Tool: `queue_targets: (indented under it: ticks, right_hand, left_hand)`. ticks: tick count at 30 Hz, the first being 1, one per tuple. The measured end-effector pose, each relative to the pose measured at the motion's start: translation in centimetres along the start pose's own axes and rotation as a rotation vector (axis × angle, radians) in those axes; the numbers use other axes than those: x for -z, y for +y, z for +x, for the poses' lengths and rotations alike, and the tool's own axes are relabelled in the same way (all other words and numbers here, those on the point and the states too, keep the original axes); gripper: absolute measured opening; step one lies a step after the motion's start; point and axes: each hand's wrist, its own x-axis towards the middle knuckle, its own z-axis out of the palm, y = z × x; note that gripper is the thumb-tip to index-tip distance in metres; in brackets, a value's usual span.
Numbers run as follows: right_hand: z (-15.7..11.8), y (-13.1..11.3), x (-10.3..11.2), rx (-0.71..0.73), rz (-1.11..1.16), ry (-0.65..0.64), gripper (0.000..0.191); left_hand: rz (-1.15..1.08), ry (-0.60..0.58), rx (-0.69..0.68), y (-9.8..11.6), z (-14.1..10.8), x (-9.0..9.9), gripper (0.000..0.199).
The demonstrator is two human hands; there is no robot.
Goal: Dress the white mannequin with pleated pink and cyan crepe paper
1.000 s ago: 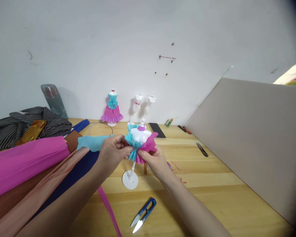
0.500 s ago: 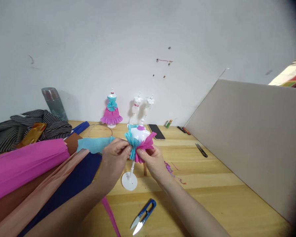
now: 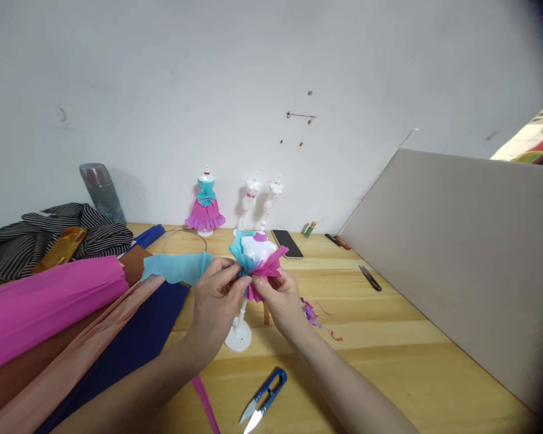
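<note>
A small white mannequin (image 3: 257, 248) on a round white base (image 3: 238, 335) stands between my hands, slightly tilted. Teal crepe paper (image 3: 243, 248) wraps its left side and pink crepe paper (image 3: 270, 263) its right, both gathered at the waist. My left hand (image 3: 219, 295) pinches the teal paper at the waist. Thumb and fingers of my right hand (image 3: 280, 296) are closed on the pink paper, its thumb tip near the left one. Fingers behind the mannequin are hidden.
Blue thread snips (image 3: 271, 386) lie at the front. Rolled crepe papers (image 3: 63, 289) fill the left side. Behind are a dressed mannequin (image 3: 206, 205), two bare-skirted ones, a phone (image 3: 287, 243) and a bottle (image 3: 102, 190). Black scissors (image 3: 370, 278) and paper scraps (image 3: 311, 310) lie right.
My left thumb has moved right toward the middle of the waist, closer to my right thumb, covering more of the teal paper. The view has shifted slightly.
</note>
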Motion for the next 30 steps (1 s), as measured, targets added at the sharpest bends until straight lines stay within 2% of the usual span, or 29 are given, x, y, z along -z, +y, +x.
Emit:
queue_targets:
  ticks: [8,12,14,16,18,20,27,30]
  right_hand:
    - [0.0,0.3,0.0,-0.004,0.048,-0.013,0.024]
    - [-0.2,0.3,0.1,-0.01,0.095,0.004,0.024]
    - [-0.2,0.1,0.0,-0.033,0.144,0.005,0.023]
    - [-0.2,-0.1,-0.3,-0.085,0.225,-0.016,0.023]
    - [-0.2,-0.3,-0.7,-0.168,0.323,-0.044,0.023]
    - [-0.1,-0.3,-1.0,-0.249,0.394,-0.061,0.023]
    - [-0.2,-0.1,-1.0,-0.317,0.456,-0.09,0.025]
    - [-0.4,-0.3,-1.1,-0.317,0.459,-0.128,0.026]
  left_hand:
    - [-0.063,0.012,-0.019,-0.1,0.5,0.3,0.015]
    - [-0.108,0.128,-0.035,0.3,0.4,0.0,0.008]
    - [-0.214,0.168,0.018,0.4,0.5,-0.2,0.006]
    - [-0.411,0.153,0.167,0.3,0.6,-0.3,0.012]
    - [-0.576,0.1,0.32,0.0,0.8,-0.2,0.02]
    - [-0.643,0.021,0.402,-0.7,1.0,0.0,0.024]
    - [-0.815,-0.36,0.531,-2.7,1.8,0.7,0.034]
    - [-0.871,-0.454,0.526,-3.3,1.8,0.8,0.037]
